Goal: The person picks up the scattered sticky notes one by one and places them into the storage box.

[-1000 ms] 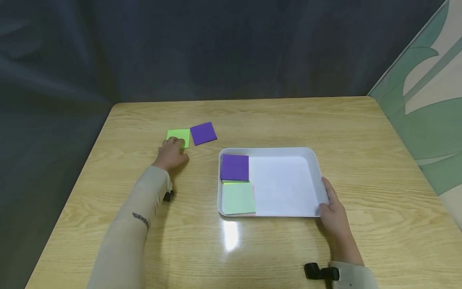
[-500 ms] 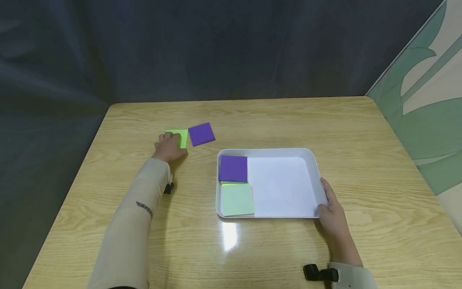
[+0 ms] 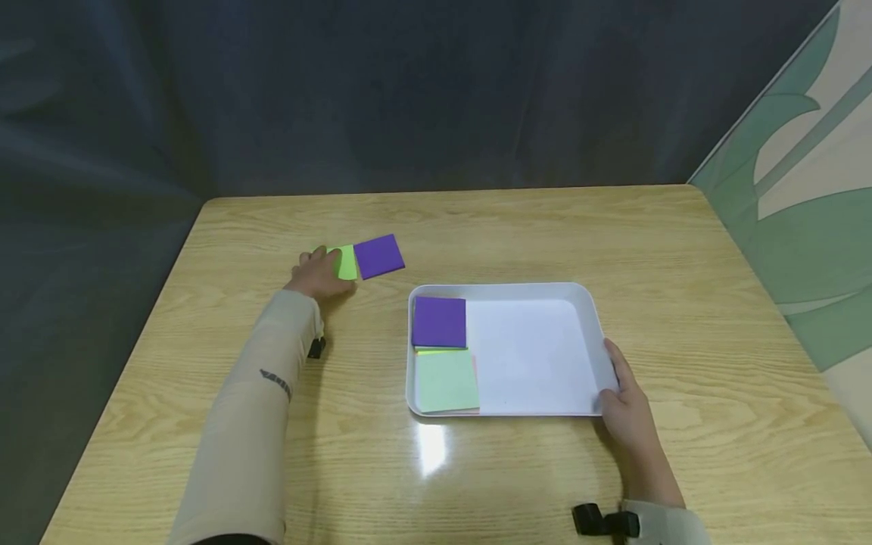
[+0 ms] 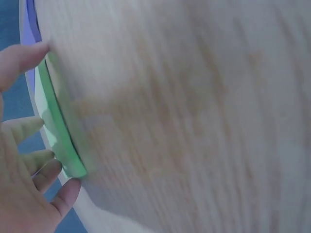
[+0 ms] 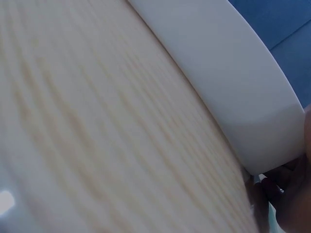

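Note:
In the head view my left hand [image 3: 317,275] lies over the left part of a bright green sticky note pad [image 3: 348,263]. Thumb and fingers span that pad [image 4: 58,121] in the left wrist view, gripping it near the tabletop. A purple sticky note pad [image 3: 379,256] sits against its right side. My right hand [image 3: 628,412] holds the right end of a white tray [image 3: 538,348], thumb at the rim. Inside, along the left wall, are another purple pad [image 3: 439,322] and a pale green pad [image 3: 448,381], with a yellow edge and a pink edge showing from beneath.
All of this stands on a wood-grain table [image 3: 518,484]. A dark curtain [image 3: 436,91] hangs behind its far edge. At the right is a panel with green leaf shapes [image 3: 790,227].
My left fingers have settled further over the bright green pad, which has turned slightly and shifted right against the purple pad. My right hand keeps its hold on the tray.

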`<action>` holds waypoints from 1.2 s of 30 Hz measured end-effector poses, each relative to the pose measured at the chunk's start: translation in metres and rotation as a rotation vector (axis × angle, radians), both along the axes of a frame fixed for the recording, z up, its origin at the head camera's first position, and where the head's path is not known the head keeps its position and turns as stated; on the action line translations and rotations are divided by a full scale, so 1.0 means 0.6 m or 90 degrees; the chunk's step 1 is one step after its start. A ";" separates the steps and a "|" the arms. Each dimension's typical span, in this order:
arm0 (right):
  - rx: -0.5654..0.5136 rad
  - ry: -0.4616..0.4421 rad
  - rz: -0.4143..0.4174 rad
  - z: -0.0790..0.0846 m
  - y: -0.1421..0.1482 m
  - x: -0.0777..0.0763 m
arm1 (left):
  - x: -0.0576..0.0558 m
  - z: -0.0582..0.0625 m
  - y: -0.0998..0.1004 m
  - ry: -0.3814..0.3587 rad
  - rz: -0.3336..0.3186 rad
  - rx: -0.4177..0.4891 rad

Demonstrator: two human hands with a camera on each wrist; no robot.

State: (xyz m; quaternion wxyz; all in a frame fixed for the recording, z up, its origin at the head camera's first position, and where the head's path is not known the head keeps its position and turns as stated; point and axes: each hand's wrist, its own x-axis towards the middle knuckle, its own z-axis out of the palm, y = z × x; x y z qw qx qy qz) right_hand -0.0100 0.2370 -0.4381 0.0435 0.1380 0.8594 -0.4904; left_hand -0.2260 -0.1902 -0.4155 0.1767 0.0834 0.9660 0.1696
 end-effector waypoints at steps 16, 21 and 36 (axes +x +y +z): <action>0.004 0.015 -0.001 -0.003 0.003 -0.005 | 0.001 -0.005 0.000 0.038 0.026 0.007; -0.005 0.017 -0.003 -0.005 0.004 -0.007 | -0.001 -0.011 -0.001 0.058 0.020 -0.026; 0.002 0.016 0.004 -0.007 0.005 -0.009 | 0.014 -0.013 0.010 0.108 0.011 -0.069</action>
